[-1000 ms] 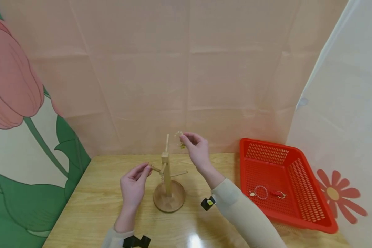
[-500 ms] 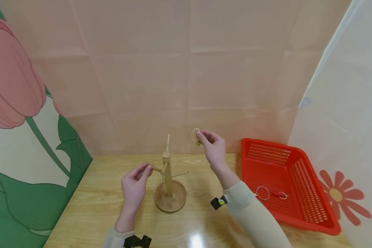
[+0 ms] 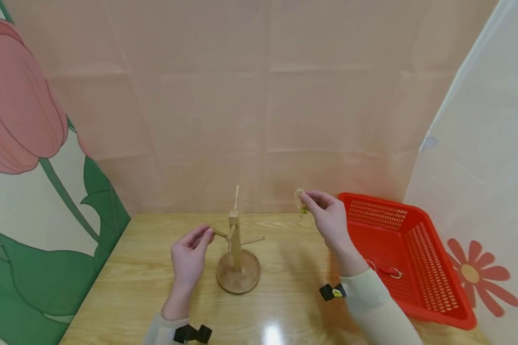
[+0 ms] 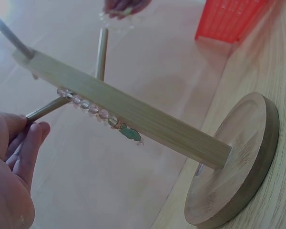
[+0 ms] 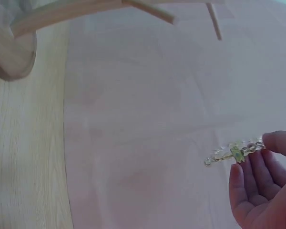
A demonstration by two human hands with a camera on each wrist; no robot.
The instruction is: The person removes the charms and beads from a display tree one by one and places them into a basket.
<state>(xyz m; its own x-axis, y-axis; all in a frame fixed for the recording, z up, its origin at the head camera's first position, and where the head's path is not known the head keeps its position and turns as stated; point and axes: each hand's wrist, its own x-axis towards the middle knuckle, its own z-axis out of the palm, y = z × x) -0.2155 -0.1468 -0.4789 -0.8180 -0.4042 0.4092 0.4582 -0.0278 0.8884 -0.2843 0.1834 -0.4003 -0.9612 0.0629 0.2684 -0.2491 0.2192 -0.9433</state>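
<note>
A wooden stand with side pegs point(image 3: 236, 249) rises from a round base on the table. My left hand point(image 3: 187, 258) pinches the tip of its left peg, as the left wrist view shows up close. On that peg hangs a bracelet of pinkish and clear beads point(image 4: 93, 109) with a green charm point(image 4: 130, 132), lying along the post. Right of the stand, my right hand point(image 3: 328, 218) holds up a second bracelet of clear beads point(image 5: 252, 147) between thumb and fingers. It carries a yellow-green charm point(image 5: 237, 153).
A red plastic basket point(image 3: 440, 268) stands at the right of the wooden table point(image 3: 125, 282). Inside lie a red piece with a pale ring point(image 3: 396, 273) and a pinkish bracelet point(image 3: 371, 264), partly hidden by my right arm. A pink backdrop point(image 3: 207, 120) closes off the back.
My right hand has moved rightward, away from the stand and toward the basket, carrying the clear bracelet. My left hand has stayed on the peg.
</note>
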